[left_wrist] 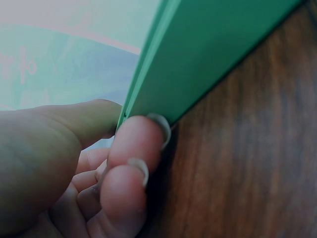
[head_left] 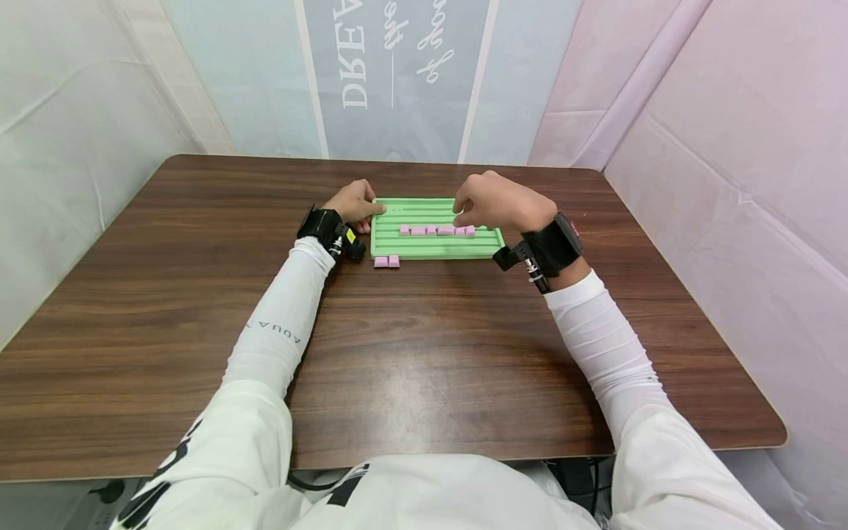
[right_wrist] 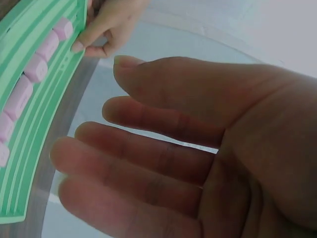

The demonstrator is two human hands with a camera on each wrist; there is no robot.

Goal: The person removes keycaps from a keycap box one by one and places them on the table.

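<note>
A green ridged tray (head_left: 430, 250) lies on the table, with a row of several pink keycaps (head_left: 445, 230) in one of its grooves. My left hand (head_left: 352, 203) grips the tray's left edge. In the left wrist view its thumb is over the rim and its fingertips (left_wrist: 136, 141) press the green side wall. Above the tray's right end hovers my right hand (head_left: 506, 202), fingers relaxed and slightly bent. The right wrist view shows nothing between its thumb and fingers (right_wrist: 124, 168). Two loose pink keycaps (head_left: 387, 262) sit side by side against the tray's front left edge.
The brown wooden table (head_left: 424, 353) extends to both sides and in front of the tray. Behind it hangs a pale printed curtain (head_left: 391, 118), and white sheeting (head_left: 748, 169) borders the right side.
</note>
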